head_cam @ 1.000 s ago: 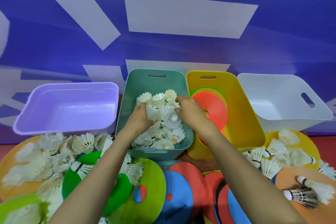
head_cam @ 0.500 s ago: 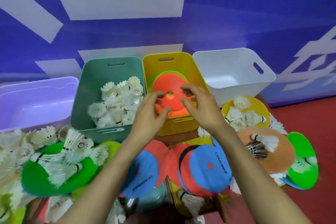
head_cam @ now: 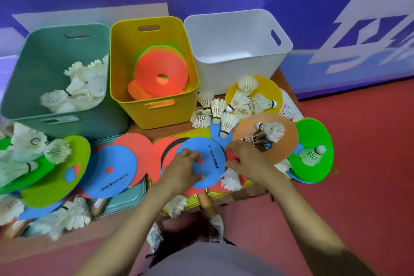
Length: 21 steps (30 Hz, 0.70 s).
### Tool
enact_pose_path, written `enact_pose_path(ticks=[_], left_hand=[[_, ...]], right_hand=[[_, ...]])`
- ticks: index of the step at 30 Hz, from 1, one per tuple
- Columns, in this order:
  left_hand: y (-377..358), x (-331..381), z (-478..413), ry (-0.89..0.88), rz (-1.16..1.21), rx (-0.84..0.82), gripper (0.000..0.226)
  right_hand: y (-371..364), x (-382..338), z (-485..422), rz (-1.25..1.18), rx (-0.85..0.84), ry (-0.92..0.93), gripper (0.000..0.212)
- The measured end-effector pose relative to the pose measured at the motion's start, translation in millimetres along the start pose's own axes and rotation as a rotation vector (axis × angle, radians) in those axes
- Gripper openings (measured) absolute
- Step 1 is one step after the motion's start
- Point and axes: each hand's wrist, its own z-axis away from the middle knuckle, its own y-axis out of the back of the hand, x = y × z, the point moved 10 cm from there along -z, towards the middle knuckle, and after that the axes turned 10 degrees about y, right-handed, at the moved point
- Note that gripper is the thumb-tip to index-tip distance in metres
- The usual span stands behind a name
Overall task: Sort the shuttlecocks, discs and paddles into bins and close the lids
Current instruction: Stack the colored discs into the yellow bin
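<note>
Left hand [head_cam: 182, 169] and right hand [head_cam: 246, 159] both grasping blue disc [head_cam: 208, 159]; disc flat, print running near-far.

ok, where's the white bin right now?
Head view, upper right: the white bin stands at the right end of the row, right beside the yellow bin.
</note>
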Motion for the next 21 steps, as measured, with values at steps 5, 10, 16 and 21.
enact_pose_path(ticks=[5, 10, 16, 21], left_hand=[[-14, -23, 27, 0.122, 0.013, 0.01, 0.073], [-18, -53, 56, 0.275, -0.13, 0.165, 0.06], [-6, -63, 69, 0.359, -0.019, 0.351, 0.028], [21, -68, 79, 0.398, -0.03, 0.487, 0.016]], right_hand=[[-36, 3, 13, 0.051, -0.184, 0.103, 0.057], [-45, -6, 11, 0.162, -0.127, 0.16, 0.046], [-39, -14, -2, 0.254, -0.038, 0.166, 0.021], [-22, -18, -8, 0.278, -0.045, 0.14, 0.027]])
